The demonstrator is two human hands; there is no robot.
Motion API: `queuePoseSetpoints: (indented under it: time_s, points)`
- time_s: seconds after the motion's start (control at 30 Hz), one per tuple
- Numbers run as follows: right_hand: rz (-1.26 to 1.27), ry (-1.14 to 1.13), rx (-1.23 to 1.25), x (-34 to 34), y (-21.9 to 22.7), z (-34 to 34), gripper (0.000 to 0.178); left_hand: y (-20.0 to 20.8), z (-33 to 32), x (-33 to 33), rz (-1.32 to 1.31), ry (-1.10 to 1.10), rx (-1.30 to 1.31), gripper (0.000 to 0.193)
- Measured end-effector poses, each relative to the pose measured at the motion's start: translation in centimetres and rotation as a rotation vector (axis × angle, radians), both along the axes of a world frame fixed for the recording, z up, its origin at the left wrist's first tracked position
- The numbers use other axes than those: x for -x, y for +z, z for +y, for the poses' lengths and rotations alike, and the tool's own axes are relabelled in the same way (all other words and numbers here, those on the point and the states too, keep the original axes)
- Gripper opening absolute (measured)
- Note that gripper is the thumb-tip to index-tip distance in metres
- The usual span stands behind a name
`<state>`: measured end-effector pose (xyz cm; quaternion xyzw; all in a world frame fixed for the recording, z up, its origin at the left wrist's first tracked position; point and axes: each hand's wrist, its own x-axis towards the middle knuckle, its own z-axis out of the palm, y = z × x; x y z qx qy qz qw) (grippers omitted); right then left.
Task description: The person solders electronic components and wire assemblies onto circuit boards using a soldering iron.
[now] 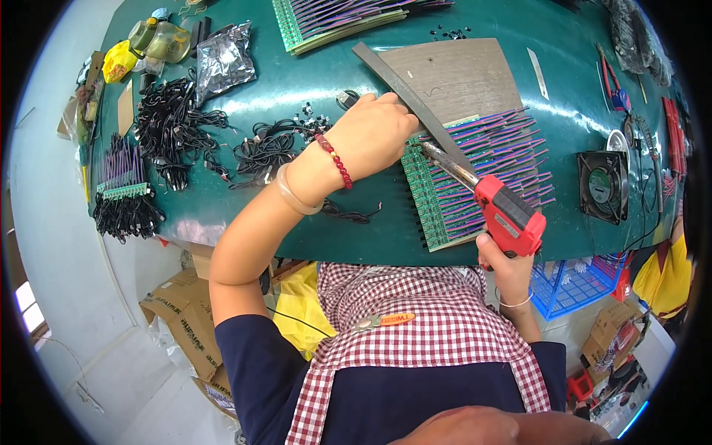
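Note:
My right hand [512, 274] is wrapped round the grip of a red and black soldering gun [510, 215]. Its metal tip reaches the upper left corner of a row of green circuit boards [424, 194] with pink and blue wires [497, 159]. Close by that tip, my left hand [378, 133] is closed, fingers bent over the boards' corner; what they pinch is hidden. A black cable end [347, 99] shows just beyond its knuckles. A long grey metal bar [408, 93] lies slantwise across the wires and a brown wooden board [463, 70].
Black cable bundles [174, 111] and a silver bag [225, 61] lie left on the green table [334, 245]. More wired boards [326, 26] sit at the back. At right are a black fan [602, 187] and pliers [614, 85]. A blue basket [575, 285] stands below the edge.

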<state>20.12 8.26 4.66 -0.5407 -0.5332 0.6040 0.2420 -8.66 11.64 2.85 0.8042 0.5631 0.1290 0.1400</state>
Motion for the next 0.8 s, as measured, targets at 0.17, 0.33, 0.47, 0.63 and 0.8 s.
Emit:
queuePoseSetpoints:
  time_s: [0.17, 0.33, 0.47, 0.63, 0.8]
  points:
    - [0.013, -0.048, 0.046, 0.1, 1.0, 0.1, 0.020, 0.1, 0.0, 0.0, 0.012, -0.005, 0.002, 0.005]
    - [0.008, -0.051, 0.059, 0.3, 0.9, 0.1, 0.020, -0.2, 0.0, 0.0, -0.007, -0.003, -0.009, 0.005]
    - [-0.013, 0.016, -0.026, 0.1, -0.1, -0.1, 0.028, -0.2, 0.0, 0.0, 0.004, 0.004, -0.006, 0.005]
    - [-0.024, 0.048, -0.066, 0.1, -0.1, -0.1, 0.028, -0.2, 0.0, -0.1, 0.034, 0.007, 0.015, 0.006]
    - [0.013, -0.071, 0.003, 0.1, 1.0, -0.1, 0.021, -0.2, 0.0, -0.1, 0.032, 0.007, 0.009, 0.006]
